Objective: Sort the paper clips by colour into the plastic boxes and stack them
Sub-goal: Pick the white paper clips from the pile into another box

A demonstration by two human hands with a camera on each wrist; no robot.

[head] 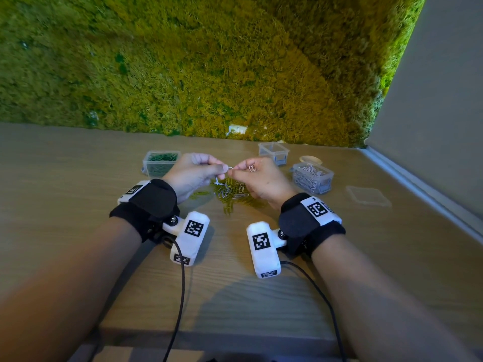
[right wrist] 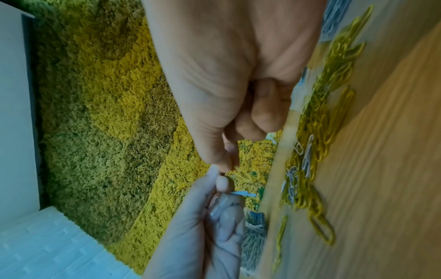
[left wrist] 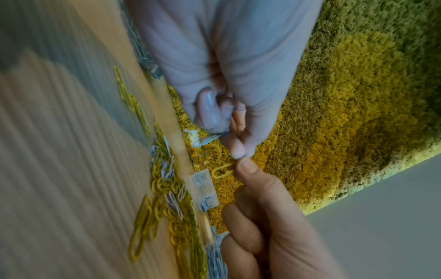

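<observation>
A mixed pile of yellow and white paper clips (head: 230, 193) lies on the wooden table (head: 78, 178), and both hands are raised just above it, fingertips meeting. My left hand (head: 222, 169) pinches a few white clips (left wrist: 207, 140), some hanging below its fingers. My right hand (head: 235, 170) pinches one yellow clip (left wrist: 223, 170) between thumb and finger, right against the left fingertips. A white clip (head: 252, 168) also shows at the right hand's knuckles. One box holds green clips (head: 160, 163), another white clips (head: 312, 177), and a third box (head: 273, 151) looks empty.
A clear lid (head: 368, 195) lies flat right of the white-clip box. A small round object (head: 311, 160) sits behind that box. A moss wall (head: 235, 74) rises behind the table, and a grey wall (head: 431, 126) closes the right side. Camera cables trail off the front edge.
</observation>
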